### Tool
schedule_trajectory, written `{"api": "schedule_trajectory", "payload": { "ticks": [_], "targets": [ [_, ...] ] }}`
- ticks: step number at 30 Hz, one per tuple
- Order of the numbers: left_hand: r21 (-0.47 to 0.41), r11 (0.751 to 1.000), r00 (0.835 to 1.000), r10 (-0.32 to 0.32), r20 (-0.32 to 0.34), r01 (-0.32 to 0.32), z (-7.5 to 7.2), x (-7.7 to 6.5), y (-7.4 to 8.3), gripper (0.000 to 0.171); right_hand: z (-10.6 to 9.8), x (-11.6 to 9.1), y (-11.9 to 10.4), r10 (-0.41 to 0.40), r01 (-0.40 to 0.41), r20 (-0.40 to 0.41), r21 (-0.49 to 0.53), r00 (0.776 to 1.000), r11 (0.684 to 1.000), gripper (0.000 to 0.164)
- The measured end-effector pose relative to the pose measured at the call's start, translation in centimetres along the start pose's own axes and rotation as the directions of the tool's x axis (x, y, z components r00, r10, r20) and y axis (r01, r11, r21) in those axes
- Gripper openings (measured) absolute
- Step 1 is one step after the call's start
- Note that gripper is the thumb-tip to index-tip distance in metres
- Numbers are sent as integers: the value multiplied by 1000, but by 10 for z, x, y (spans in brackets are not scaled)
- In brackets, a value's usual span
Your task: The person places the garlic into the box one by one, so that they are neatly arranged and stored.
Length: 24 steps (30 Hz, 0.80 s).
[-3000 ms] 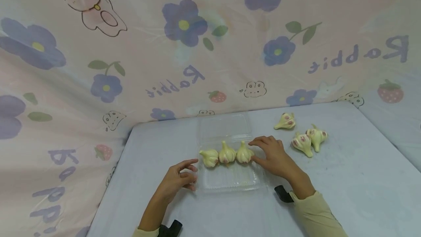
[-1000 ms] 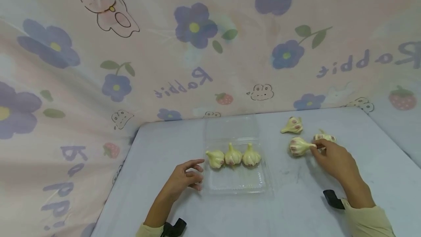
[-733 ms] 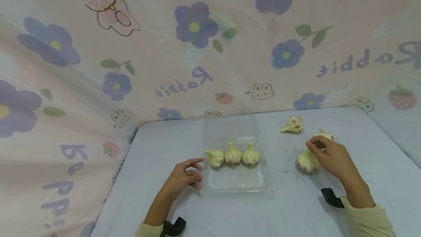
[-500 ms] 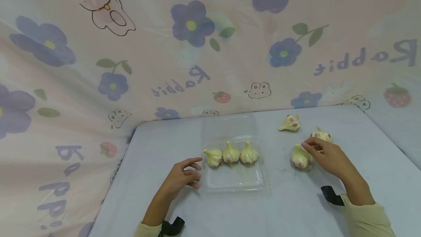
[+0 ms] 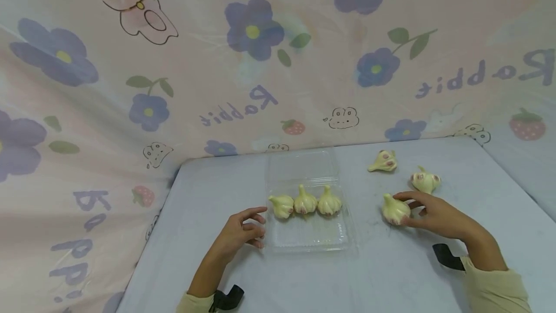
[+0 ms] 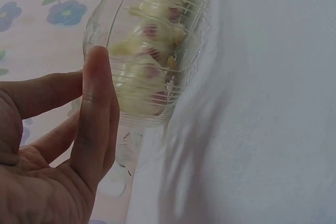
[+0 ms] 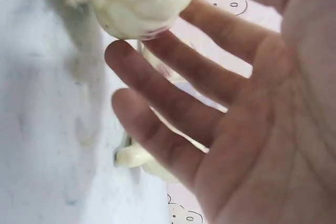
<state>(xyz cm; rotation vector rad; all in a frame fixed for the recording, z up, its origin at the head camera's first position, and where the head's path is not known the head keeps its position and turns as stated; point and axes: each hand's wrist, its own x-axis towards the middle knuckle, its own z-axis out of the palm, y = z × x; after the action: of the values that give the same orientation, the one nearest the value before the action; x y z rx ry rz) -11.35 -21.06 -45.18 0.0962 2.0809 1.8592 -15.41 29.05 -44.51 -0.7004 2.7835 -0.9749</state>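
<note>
- The left hand holds nothing, its fingers loosely spread at the container's left edge; I cannot tell whether they touch. An accidental nudge there could slide the light-looking clear container.
- Inside it, the left bulb, middle bulb and right bulb stand in a close row along the back. Another bulb knocking against them could tip or turn one, since their bases are rounded.
- The far bulb lies on its side, near enough that a wide swing of the hand might roll it.
- The gripped bulb, well to the right of the container, has its stem up; whether it clears the table I cannot tell. Its smooth, round side could slip or twist.
- The right hand has thumb and fingers closed on that bulb's side. A loose pinch would be the cause of a drop.
- The outer bulb sits just behind the right hand, where the knuckles could bump it.
- Against a second ago, the left hand and the row look unchanged; the gripped bulb is turned stem-up rather than sideways, the right hand's hold is on its side instead of the stem, and the outer bulb shows fully.
</note>
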Motion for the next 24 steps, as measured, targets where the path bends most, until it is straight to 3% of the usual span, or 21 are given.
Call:
{"api": "schedule_trajectory", "payload": {
  "ticks": [4,12,17,24],
  "targets": [
    [1,1000,1000,-3,-2,3,0,0,0,60,4,3,-1,17,-17,-35,1,999,1000,52],
    [1,1000,1000,2,0,-2,1,0,2,61,7,10,-2,70,-70,-29,25,997,997,52],
    [-8,1000,1000,-9,-8,9,1,-1,3,60,11,12,-2,52,-50,-22,90,998,995,50],
    [-18,1000,1000,-13,1,13,1,0,1,60,14,11,-2,27,-25,-28,91,999,996,48]
  ]
}}
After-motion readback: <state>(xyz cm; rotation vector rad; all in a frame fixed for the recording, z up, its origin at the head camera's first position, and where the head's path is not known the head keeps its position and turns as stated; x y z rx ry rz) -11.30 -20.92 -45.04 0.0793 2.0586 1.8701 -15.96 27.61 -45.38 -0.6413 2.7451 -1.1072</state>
